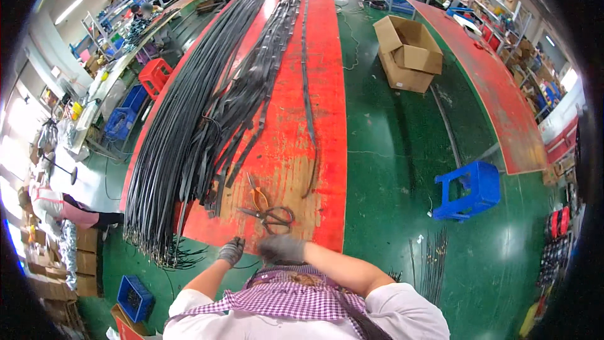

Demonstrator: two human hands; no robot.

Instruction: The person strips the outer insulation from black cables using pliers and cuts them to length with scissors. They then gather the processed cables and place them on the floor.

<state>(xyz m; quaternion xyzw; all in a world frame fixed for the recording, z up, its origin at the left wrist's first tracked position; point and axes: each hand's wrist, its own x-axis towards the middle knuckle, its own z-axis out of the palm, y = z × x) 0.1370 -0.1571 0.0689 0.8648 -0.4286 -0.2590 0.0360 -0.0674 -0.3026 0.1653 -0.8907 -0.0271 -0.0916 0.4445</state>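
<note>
My left hand (231, 251), in a grey work glove, is at the near edge of the red table (327, 119). Its fingers are curled closed, and what they hold, if anything, is too small to make out. A thin black cable end curves out just below it. My right hand (281, 250), also gloved, is bent inward over the table edge and blurred, its fingers unclear. Just beyond it lie black-handled scissors (277, 216), and past them pliers with orange handles (259, 198). Long black cables (170, 145) run down the table's left side, their ends hanging over the near edge.
Flat black strips (251, 82) stretch along the table's middle. To the right stand a blue stool (469, 192), an opened cardboard box (408, 53) and another red table (497, 101). A blue crate (135, 298) sits on the floor at lower left. People are at work farther off.
</note>
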